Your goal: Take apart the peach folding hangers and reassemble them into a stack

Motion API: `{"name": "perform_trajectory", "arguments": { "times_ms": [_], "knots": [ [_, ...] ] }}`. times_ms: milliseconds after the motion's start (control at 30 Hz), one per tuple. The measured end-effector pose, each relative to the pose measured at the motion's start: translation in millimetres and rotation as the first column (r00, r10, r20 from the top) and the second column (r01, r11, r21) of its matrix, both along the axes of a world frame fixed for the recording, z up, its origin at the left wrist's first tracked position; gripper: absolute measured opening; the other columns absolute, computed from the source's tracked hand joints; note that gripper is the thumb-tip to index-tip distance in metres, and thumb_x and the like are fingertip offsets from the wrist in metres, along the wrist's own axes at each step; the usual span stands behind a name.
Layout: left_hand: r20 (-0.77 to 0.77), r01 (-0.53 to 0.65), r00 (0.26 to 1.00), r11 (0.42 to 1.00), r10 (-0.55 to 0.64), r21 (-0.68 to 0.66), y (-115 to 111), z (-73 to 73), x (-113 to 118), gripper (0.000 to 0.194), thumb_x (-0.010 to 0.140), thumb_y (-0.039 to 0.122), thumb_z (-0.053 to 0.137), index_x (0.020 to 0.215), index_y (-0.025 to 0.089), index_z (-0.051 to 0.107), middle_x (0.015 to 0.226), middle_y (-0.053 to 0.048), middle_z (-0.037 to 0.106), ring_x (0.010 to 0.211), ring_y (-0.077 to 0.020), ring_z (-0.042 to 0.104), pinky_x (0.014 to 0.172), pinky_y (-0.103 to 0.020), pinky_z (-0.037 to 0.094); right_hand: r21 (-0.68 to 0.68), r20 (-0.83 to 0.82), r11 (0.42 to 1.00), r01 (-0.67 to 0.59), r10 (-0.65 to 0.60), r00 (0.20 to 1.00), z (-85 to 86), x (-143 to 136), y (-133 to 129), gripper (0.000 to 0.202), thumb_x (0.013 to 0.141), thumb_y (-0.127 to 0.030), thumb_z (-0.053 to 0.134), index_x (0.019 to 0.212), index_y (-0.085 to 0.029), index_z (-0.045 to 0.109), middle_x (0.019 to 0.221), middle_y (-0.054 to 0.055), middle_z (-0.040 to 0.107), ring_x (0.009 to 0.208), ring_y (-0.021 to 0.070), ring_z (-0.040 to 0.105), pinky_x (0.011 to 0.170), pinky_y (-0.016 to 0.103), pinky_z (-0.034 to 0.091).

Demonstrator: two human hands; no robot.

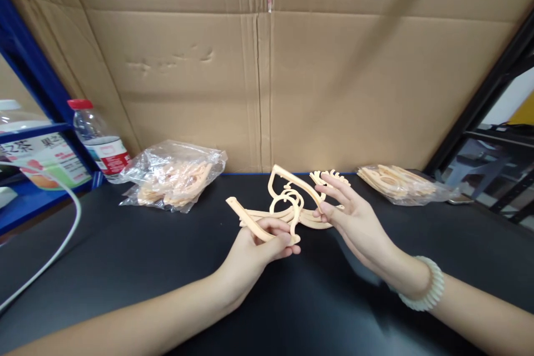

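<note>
Bottle (109,150) and clear bag of pale pieces (179,178) sat at ten o'clock. Nearer centre, the left hand (252,253) grasped a slim curved piece (244,217), its free end toward eleven. Loose pieces (315,225) lay behind, at twelve. The right hand (361,225) pinched another curved piece (298,182) by its lower end; a second bag (392,184) lay at two. Thin curls looked snappable, so light fingertip pressure on thicker bars seemed best.

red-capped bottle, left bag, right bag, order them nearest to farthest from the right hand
1. Right bag, just beyond the right hand, to its right
2. Left bag, on the left
3. Bottle, farther left, past the left bag
</note>
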State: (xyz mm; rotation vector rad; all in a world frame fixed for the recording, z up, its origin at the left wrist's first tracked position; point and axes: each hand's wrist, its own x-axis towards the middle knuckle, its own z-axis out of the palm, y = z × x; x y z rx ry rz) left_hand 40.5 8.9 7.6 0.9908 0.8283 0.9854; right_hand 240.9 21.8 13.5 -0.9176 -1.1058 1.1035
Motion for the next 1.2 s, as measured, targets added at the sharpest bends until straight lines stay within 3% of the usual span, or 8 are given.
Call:
{"name": "perform_trajectory", "arguments": {
  "times_ms": [167,300,367,533,800,1200],
  "knots": [
    [0.027,-0.012,1.000,0.999,0.011,0.038,2,-0.6,-1,0.020,0.062,0.023,0.086,0.073,0.015,0.072,0.079,-0.001,0.067,0.075,-0.0144,0.064,0.080,-0.030,0.055,-0.151,-0.162,0.956,-0.251,0.226,0.960,-3.3,-5,-2,0.053,0.070,-0.023,0.081,0.119,-0.021,0.061,0.097,0.004,0.065,0.081,0.0150,0.064,0.081,0.032,0.055],
    [-0.035,0.012,0.999,0.995,-0.009,0.100,4,-2.8,-3,0.016,0.063,0.020,0.085,0.072,0.016,0.072,0.078,-0.001,0.067,0.074,-0.0138,0.063,0.078,-0.027,0.052,-0.147,-0.140,0.919,-0.366,0.347,0.927,-2.0,-10,-7,0.027,0.075,-0.026,0.079,0.099,-0.019,0.067,0.100,0.005,0.065,0.092,0.0174,0.064,0.091,0.034,0.050],
    [-0.061,0.033,0.998,0.990,-0.025,0.135,4,-4.5,-4,0.014,0.066,0.020,0.083,0.072,0.017,0.071,0.077,-0.001,0.068,0.075,-0.0139,0.063,0.077,-0.026,0.051,-0.128,-0.084,0.920,-0.369,0.361,0.929,-2.1,-11,-8,0.020,0.077,-0.028,0.078,0.092,-0.019,0.067,0.098,0.004,0.066,0.092,0.0166,0.062,0.089,0.031,0.049],
    [-0.042,0.057,0.998,0.982,-0.050,0.181,6,-5.0,-5,0.013,0.070,0.022,0.081,0.072,0.019,0.069,0.079,0.000,0.069,0.076,-0.0126,0.061,0.077,-0.025,0.049,-0.073,0.045,0.920,-0.385,0.389,0.920,-4.8,-12,-5,0.021,0.079,-0.031,0.077,0.092,-0.018,0.068,0.083,0.002,0.067,0.070,0.0117,0.058,0.065,0.024,0.047],
    [-0.009,0.184,0.983,0.977,-0.184,0.105,10,-0.1,-5,0.014,0.067,0.020,0.084,0.073,0.018,0.071,0.083,-0.002,0.070,0.079,-0.0150,0.063,0.078,-0.027,0.050,-0.013,0.168,0.909,-0.417,0.413,0.895,-2.5,-12,-7,0.021,0.081,-0.032,0.075,0.095,-0.019,0.070,0.091,0.004,0.071,0.082,0.0170,0.067,0.076,0.031,0.053],
    [-0.037,0.270,0.963,0.959,-0.268,0.091,11,4.0,-5,0.011,0.066,0.019,0.083,0.068,0.015,0.073,0.072,-0.002,0.068,0.070,-0.0117,0.060,0.065,-0.021,0.048,0.080,0.235,0.898,-0.432,0.405,0.884,-4.3,-11,-9,0.014,0.084,-0.027,0.071,0.094,-0.018,0.071,0.088,0.004,0.071,0.076,0.0146,0.066,0.068,0.026,0.055]
  ]
}}
